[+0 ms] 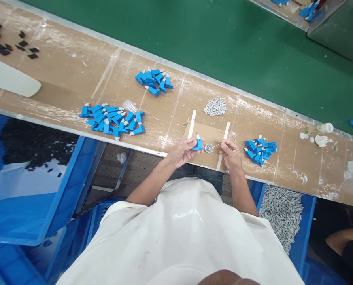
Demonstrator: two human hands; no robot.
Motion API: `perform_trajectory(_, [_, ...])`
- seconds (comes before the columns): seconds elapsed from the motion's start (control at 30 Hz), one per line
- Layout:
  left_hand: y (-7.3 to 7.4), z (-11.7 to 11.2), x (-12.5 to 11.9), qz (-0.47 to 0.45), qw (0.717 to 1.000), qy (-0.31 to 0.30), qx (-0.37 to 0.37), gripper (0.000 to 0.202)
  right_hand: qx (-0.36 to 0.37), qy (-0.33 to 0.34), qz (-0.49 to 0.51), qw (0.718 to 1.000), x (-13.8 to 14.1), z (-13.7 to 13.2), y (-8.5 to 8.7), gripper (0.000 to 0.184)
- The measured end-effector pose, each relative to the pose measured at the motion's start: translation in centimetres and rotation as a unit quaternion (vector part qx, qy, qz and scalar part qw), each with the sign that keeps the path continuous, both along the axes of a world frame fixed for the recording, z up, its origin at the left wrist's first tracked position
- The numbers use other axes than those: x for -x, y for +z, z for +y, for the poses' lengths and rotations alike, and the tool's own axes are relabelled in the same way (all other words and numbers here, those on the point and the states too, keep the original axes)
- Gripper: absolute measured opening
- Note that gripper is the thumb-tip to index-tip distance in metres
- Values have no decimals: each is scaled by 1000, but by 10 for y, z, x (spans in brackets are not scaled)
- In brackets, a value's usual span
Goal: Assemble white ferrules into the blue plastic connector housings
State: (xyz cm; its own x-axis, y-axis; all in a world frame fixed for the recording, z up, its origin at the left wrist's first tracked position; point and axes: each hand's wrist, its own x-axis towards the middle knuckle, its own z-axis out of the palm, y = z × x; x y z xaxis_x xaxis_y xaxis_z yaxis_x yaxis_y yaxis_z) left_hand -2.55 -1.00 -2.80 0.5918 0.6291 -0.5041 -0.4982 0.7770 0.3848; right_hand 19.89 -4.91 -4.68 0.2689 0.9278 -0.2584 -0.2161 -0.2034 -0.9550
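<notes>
My left hand (183,152) pinches a small blue plastic part (198,144) with a white tip pointing up. Between my hands stands a small round cup (208,148) with something dark inside. My right hand (231,153) grips a thin stick (216,145) like a cotton swab, its far end at the cup. Both hands are over a cardboard sheet (210,132) with white strips along its sides. A pile of small grey pieces (215,107) lies just beyond the sheet. To the right of my right hand is a heap of blue parts (259,150).
More blue parts lie in a left heap (112,120) beside a clear cup (130,106), and in a farther heap (154,82). Black pieces (31,49) are at far left. Bins of black pieces (36,142) and grey pieces (281,213) flank me. A person's arm (344,239) shows lower right.
</notes>
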Motion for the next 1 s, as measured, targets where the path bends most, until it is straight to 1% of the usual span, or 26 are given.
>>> perform_trajectory(0.07, [2, -2, -4, -10, 1000, -19, 1, 24, 13, -7, 59, 998, -1, 1, 5, 34])
perform_trajectory(0.13, [4, -4, -8, -22, 999, -34, 3, 32, 8, -11, 96, 995, -1, 1, 12, 35])
perform_trajectory(0.23, [8, -7, -11, -38, 998, -57, 1, 34, -35, -20, 99, 994, 4, -1, 30, 32])
perform_trajectory(0.3, [11, -10, -12, -47, 997, -65, -4, 27, -82, -22, 61, 995, 10, -4, 45, 28])
perform_trajectory(0.37, [16, -13, -12, -58, 996, -71, -10, 20, -137, -24, -11, 990, 17, -9, 61, 24])
perform_trajectory(0.47, [25, -16, -12, -80, 993, -82, -20, 22, -224, -33, -130, 965, 27, -16, 81, 17])
perform_trajectory(0.53, [31, -17, -11, -89, 992, -87, -25, 26, -267, -35, -199, 942, 32, -19, 88, 14])
perform_trajectory(0.63, [35, -18, -10, -95, 990, -97, -28, 29, -297, -26, -272, 915, 36, -21, 91, 15])
perform_trajectory(0.7, [35, -18, -10, -99, 989, -103, -29, 31, -310, -15, -287, 906, 37, -20, 90, 13])
perform_trajectory(0.8, [34, -17, -10, -104, 988, -105, -34, 36, -320, -5, -286, 903, 38, -20, 89, 8])
perform_trajectory(1.0, [32, -17, -10, -100, 988, -108, -47, 42, -320, 2, -281, 905, 39, -18, 88, 7])
